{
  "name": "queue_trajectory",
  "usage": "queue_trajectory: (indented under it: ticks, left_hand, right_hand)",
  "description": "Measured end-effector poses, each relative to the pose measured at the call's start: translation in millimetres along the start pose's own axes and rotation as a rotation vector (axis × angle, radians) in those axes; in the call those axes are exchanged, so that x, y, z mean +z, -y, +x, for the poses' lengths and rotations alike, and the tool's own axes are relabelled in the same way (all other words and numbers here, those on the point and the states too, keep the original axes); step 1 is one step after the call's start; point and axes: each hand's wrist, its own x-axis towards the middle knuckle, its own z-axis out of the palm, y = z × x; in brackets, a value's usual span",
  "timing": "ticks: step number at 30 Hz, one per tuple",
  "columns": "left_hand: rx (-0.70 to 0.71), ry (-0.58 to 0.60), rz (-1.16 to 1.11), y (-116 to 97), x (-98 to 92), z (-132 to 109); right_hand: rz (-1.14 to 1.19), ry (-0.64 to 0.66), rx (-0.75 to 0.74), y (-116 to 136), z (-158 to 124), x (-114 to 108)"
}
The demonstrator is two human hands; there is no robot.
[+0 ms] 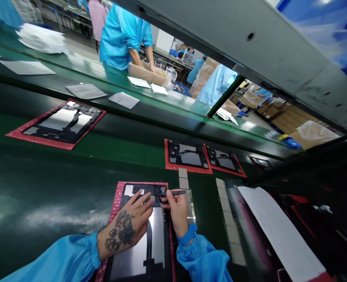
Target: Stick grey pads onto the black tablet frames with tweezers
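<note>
The right hand [178,211] has its fingertips clamped on a slim dark tool [179,192]; the left hand [129,227], fingers slightly apart, rests on the tablet panel [158,235] beneath both. The panel lies on pink bubble wrap [115,203], beside a strip of grey squares [183,183].

No readable lettering
On the tablet panel [158,235], the pale strip [228,219] to its right and the long white sheet [282,231] farther right of it, no word, number, brand or sign can be made out.
</note>
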Motion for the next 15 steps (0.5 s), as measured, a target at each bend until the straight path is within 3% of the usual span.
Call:
queue_trajectory:
  ticks: [4,8,12,15]
  left_hand:
    - [0.0,-0.019,-0.007,-1,0.2,-2]
    - [0.054,-0.011,0.048,5,-2.3,-1]
    - [0.071,-0.043,0.05,3,-1.8,10]
    - [0.123,-0.017,0.031,-20,3.2,24]
  right_hand:
    - [0.066,-0.124,-0.067,17,0,-26]
    - [0.072,-0.203,0.004,32,-14,-88]
    - [0.025,-0.272,0.118,26,-49,-144]
    - [-0.018,-0.278,0.14,12,-72,-159]
